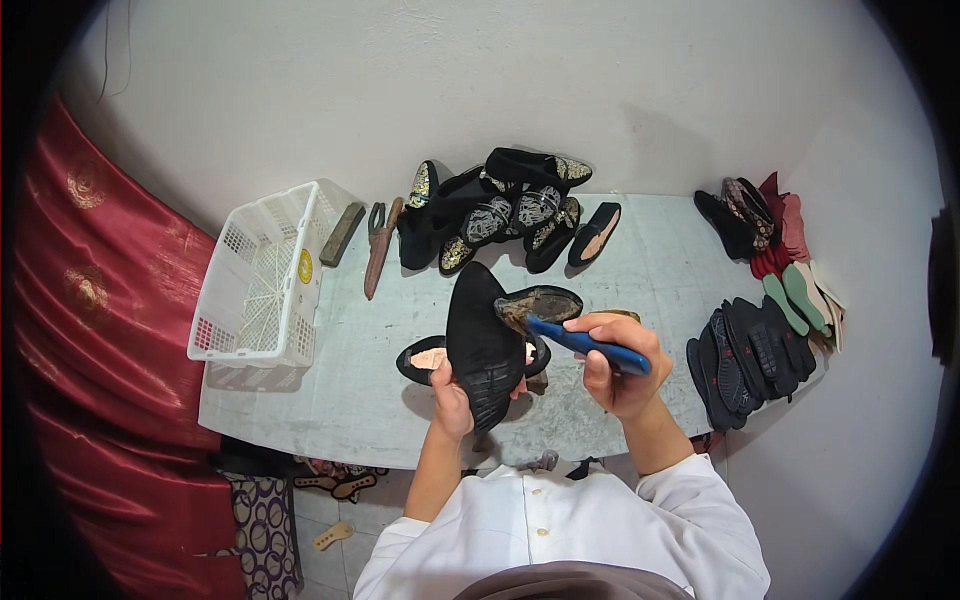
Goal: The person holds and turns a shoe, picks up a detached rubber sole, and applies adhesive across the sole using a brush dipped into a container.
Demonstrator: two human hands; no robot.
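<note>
In my left hand (452, 402) is a black fabric shoe (472, 335), held up over the table with its gathered, creased end toward me. My right hand (625, 368) is closed around the blue handle of a brush (590, 345). The brush's worn brown head is close to the shoe's right edge; whether it touches, I cannot tell. Just behind the brush head is a dark oval piece (550, 300), partly hidden. A black shoe with a pale inside (420, 358) lies on the table, partly covered by the held one.
A white plastic basket (255, 285) stands on the table's (365, 415) left. Black shoes with shiny patterned toes (490, 215) are heaped at the back. Black soles (745, 365) and green insoles (790, 298) lie at right. Pincers (377, 240) rest near the basket; a red curtain (120, 330) hangs left.
</note>
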